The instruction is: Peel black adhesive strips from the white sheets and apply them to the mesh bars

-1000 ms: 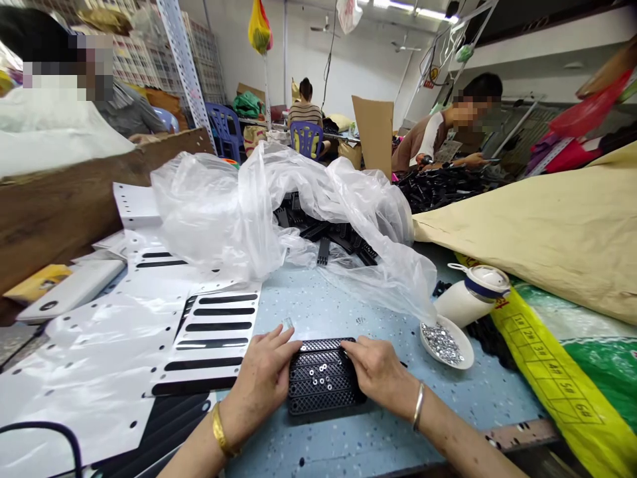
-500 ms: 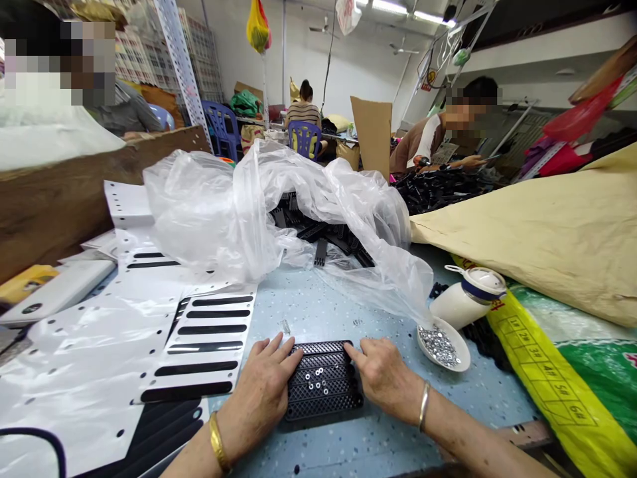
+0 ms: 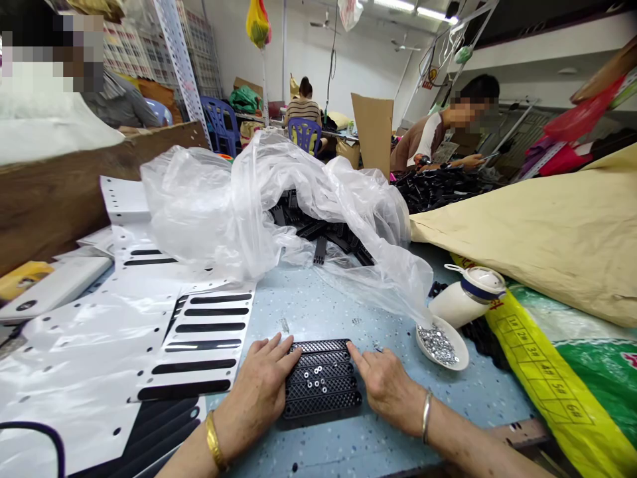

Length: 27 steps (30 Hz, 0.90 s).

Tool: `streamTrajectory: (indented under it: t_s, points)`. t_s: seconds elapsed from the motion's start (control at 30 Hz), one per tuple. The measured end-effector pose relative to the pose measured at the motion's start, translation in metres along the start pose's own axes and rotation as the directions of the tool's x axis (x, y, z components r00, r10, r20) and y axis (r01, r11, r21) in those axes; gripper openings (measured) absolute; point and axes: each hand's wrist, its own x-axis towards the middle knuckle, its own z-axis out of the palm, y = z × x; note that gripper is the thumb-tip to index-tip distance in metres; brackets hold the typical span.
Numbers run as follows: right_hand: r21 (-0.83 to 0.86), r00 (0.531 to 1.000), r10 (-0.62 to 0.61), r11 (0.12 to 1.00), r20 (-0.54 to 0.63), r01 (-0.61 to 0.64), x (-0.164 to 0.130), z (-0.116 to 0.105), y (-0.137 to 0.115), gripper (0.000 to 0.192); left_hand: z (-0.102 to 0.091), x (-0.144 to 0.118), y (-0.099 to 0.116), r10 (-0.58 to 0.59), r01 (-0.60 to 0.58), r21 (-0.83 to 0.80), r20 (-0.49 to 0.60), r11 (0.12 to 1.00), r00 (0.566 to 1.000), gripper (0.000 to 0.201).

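Observation:
A block of black ribbed plastic strips [image 3: 322,378] lies flat on the blue speckled table [image 3: 348,445] near its front edge. Several small silver rings rest on top of the block. My left hand [image 3: 259,392] presses against the block's left side with fingers spread. My right hand [image 3: 385,388] presses against its right side, index finger touching the top right corner. Both wrists wear bracelets. A small white dish of silver rings [image 3: 442,342] sits just right of my right hand.
A clear plastic bag [image 3: 239,206] with more black strips spreads behind the block. White slotted sheets [image 3: 199,332] lie left, a white jar [image 3: 468,295] and a tan sack [image 3: 542,232] right. Other people sit at tables farther back.
My right hand slid slightly back and down along the block's right side; its fingers have come off the top. The left hand and block stay nearly in place.

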Motion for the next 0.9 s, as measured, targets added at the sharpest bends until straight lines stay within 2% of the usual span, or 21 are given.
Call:
streamTrajectory:
  t_s: [0.23, 0.4, 0.57, 0.73, 0.8, 0.9]
  points:
    - [0.087, 1.0, 0.018, 0.996, -0.002, -0.018, -0.001, 0.0, 0.002, 0.066, -0.006, -0.001, -0.003, -0.018, 0.018, -0.023, 0.01, 1.0, 1.0, 0.055]
    - [0.118, 1.0, 0.017, 0.993, -0.003, -0.016, 0.0, 0.002, -0.001, 0.066, -0.012, -0.007, -0.012, -0.043, 0.043, 0.009, 0.029, 0.999, 0.999, 0.061]
    - [0.156, 0.997, 0.014, 0.988, -0.082, -0.001, 0.002, 0.006, 0.001, 0.061, -0.007, -0.011, -0.014, -0.012, 0.013, -0.013, 0.05, 1.0, 0.999, 0.06]
    - [0.286, 0.982, 0.082, 0.958, -0.168, -0.031, 0.006, -0.003, 0.005, 0.044, -0.011, -0.01, -0.007, -0.012, 0.012, 0.03, 0.0, 0.999, 1.0, 0.06]
    - [0.299, 0.985, 0.078, 0.954, -0.156, -0.028, 0.006, -0.011, 0.001, 0.043, -0.013, -0.009, -0.001, 0.012, -0.011, 0.024, -0.027, 1.0, 1.0, 0.06]
    - [0.269, 0.995, 0.016, 0.963, -0.098, 0.011, 0.004, -0.021, -0.009, 0.045, -0.015, -0.008, 0.01, 0.058, -0.058, 0.008, -0.002, 0.998, 0.998, 0.063]
